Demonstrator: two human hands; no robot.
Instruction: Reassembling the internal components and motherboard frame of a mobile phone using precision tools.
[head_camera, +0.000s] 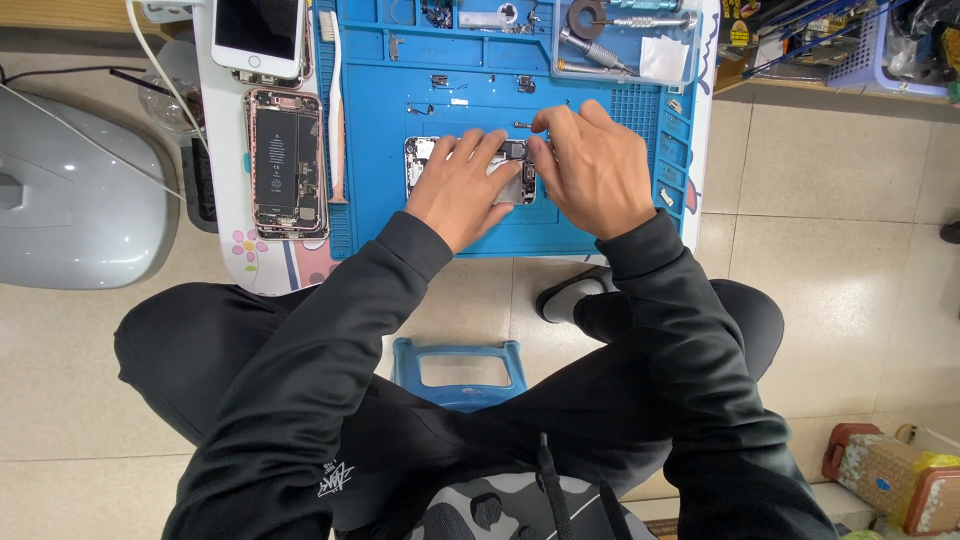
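Now | your left hand lies flat, pinning the opened phone at frame centre on the blue mat | your right hand pinches fingertips at its top edge, contents hidden | risk: loose screws nearby scatter if the phone slides.

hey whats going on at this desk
A person in a black hoodie sits at a small table, both hands over an opened phone lying on a blue repair mat. The left hand rests on the phone, while the right hand pinches at its upper edge; what the fingertips hold is too small to tell. To the left lie another opened phone with its battery showing and a white phone screen. A clear tray of tools sits at the mat's top.
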